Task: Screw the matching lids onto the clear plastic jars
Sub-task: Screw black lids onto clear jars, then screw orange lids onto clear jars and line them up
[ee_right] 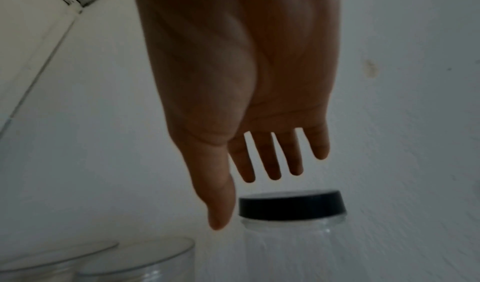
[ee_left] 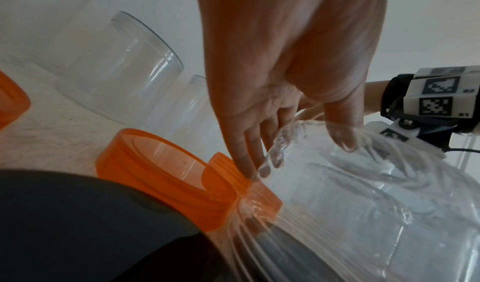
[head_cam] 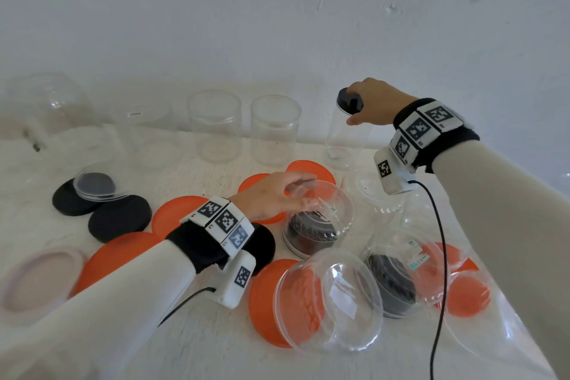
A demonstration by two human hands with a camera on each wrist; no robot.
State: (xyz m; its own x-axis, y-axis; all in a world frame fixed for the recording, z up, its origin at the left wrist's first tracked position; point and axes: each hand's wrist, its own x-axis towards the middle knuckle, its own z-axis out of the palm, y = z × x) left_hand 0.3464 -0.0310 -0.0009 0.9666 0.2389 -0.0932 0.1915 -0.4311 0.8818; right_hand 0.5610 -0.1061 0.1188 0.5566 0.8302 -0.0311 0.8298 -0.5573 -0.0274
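Observation:
A tall clear jar (head_cam: 347,139) stands at the back right with a small black lid (head_cam: 347,100) on its mouth. My right hand (head_cam: 354,108) is at that lid; in the right wrist view the right hand (ee_right: 249,194) has straight, spread fingers just above the black lid (ee_right: 292,206), and the thumb hangs beside it without gripping. My left hand (head_cam: 303,191) grips the base of a round clear jar (head_cam: 327,213) that tilts over its own black lid (head_cam: 308,237) in the middle of the table. There the left hand (ee_left: 303,155) has fingers and thumb curled on the clear jar (ee_left: 363,204).
Two open clear jars (head_cam: 214,126) (head_cam: 274,129) stand along the back wall. Loose orange lids (head_cam: 179,213) and black lids (head_cam: 118,222) lie around my left wrist. Two lidded jars, one orange (head_cam: 324,299) and one black (head_cam: 398,278), lie in front.

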